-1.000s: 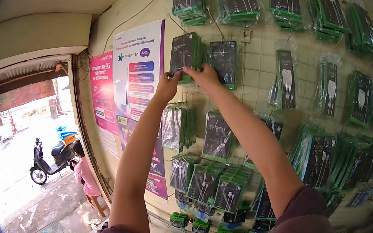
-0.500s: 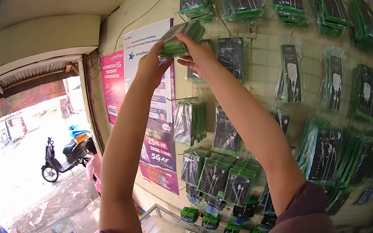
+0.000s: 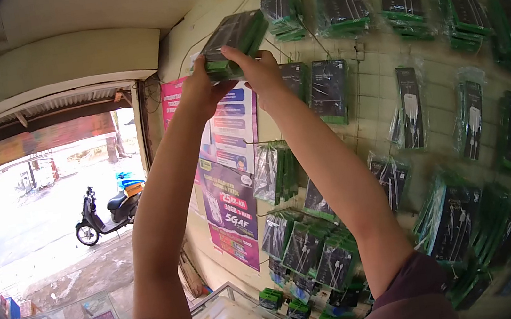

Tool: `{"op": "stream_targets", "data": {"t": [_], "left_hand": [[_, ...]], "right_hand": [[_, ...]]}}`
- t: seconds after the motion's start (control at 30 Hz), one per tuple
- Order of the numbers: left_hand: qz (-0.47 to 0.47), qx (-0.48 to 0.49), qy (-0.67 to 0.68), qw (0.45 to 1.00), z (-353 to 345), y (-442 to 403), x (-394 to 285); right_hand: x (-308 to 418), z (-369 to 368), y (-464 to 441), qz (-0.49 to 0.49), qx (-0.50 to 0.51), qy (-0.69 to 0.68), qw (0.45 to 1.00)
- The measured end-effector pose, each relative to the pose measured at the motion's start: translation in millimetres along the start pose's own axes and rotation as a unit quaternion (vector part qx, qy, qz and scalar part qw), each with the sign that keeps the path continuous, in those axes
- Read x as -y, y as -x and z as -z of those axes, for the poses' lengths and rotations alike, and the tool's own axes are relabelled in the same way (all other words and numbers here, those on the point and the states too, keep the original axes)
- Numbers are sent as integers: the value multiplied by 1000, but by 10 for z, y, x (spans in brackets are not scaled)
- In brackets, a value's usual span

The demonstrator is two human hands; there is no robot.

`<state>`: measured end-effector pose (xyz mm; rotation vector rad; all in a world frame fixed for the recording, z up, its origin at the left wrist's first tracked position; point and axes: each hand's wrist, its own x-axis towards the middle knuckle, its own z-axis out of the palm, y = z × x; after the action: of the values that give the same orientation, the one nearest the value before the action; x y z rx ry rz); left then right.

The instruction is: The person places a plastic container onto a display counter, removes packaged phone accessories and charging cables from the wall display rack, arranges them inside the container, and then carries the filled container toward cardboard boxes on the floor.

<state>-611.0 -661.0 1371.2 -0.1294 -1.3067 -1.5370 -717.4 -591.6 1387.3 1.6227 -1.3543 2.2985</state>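
Observation:
Raised in front of the wall, my left hand (image 3: 203, 92) and my right hand (image 3: 259, 72) grip a stack of black and green boxes in clear plastic (image 3: 236, 35). The fingers of both hands are closed round its lower end, with the thumbs up against it. The stack tilts, its far end up and to the right. What is printed on it is blurred. Just right of my right hand hang more dark packs (image 3: 328, 88) on a hook. Behind and below the hands is a white and purple poster (image 3: 234, 123).
Packaged charging cables (image 3: 341, 0) hang in rows from a wire grid (image 3: 371, 60) on the wall. Glass display cases (image 3: 94, 306) stand low at the left and below my arms. Through the doorway at left, a scooter (image 3: 104, 211) is parked outside.
The stack has moved up and left in view, and more of its top face shows. The scene has shifted right and slightly down. A person in pink near the doorway is no longer visible.

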Motion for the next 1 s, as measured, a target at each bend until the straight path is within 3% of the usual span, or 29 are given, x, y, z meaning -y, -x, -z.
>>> {"op": "stream_targets", "data": {"t": [0.03, 0.1, 0.17, 0.2, 0.23, 0.27, 0.3, 0.33, 0.4, 0.47, 0.53, 0.6, 0.67, 0.7, 0.73, 0.8, 0.83, 0.87, 0.93, 1.0], "left_hand": [[59, -8, 118, 991, 35, -47, -65], [14, -19, 52, 998, 21, 72, -137], [-36, -43, -45, 997, 142, 272, -108], [-45, -59, -80, 994, 230, 392, -72], [-76, -62, -88, 991, 373, 534, -30], [-46, -85, -48, 994, 542, 679, 19], [-18, -109, -6, 994, 710, 823, 67], [-6, -155, -71, 985, 903, 979, 158], [-15, -120, -66, 990, 1339, 1398, 370], [16, -159, -59, 985, 1662, 1877, 552], [45, -204, -84, 974, 2130, 2370, 800], [113, -237, -101, 960, 2494, 2904, 1020], [187, -277, -164, 928, 2557, 3358, 1194], [219, -269, -166, 923, 2830, 3630, 1443], [249, -258, -166, 918, 3146, 3901, 1723], [359, -298, -226, 856, 3273, 4259, 2077], [353, -328, -204, 852, 3535, 4569, 2470], [349, -364, -265, 822, 3551, 4755, 2729], [364, -341, -440, 746, 3959, 5353, 3527], [437, -328, -468, 695, 3914, 5547, 3980]], "right_hand": [[-4, -29, -47, 24, 29, -3, 999], [53, -93, 16, 42, 64, -9, 997], [46, -176, 160, 112, -110, 161, 974], [-37, -213, 236, 93, -97, 159, 978], [-113, -242, 293, 128, -145, 132, 972], [-206, -263, 380, 159, -192, 106, 963], [-217, -240, 594, 105, -128, 27, 986], [-238, -219, 813, 48, -66, -55, 995], [-650, -278, 1077, 30, -46, -40, 998], [-1075, -348, 1437, -74, 87, -49, 992], [-1437, -362, 1882, -105, 113, -5, 988], [-1898, -382, 2296, -259, 266, -92, 924], [-2361, -402, 2779, -223, 341, -11, 913], [-2697, -412, 3044, -257, 371, 31, 892], [-2873, -413, 3266, -309, 397, 17, 864], [-3414, -423, 3767, -372, 390, 37, 841], [-3680, -416, 4014, -352, 387, 95, 847], [-3887, -397, 4258, -332, 383, 153, 848], [-4178, -376, 4614, -357, 394, 200, 823], [-4641, -406, 5044, -351, 380, 306, 799]]}}
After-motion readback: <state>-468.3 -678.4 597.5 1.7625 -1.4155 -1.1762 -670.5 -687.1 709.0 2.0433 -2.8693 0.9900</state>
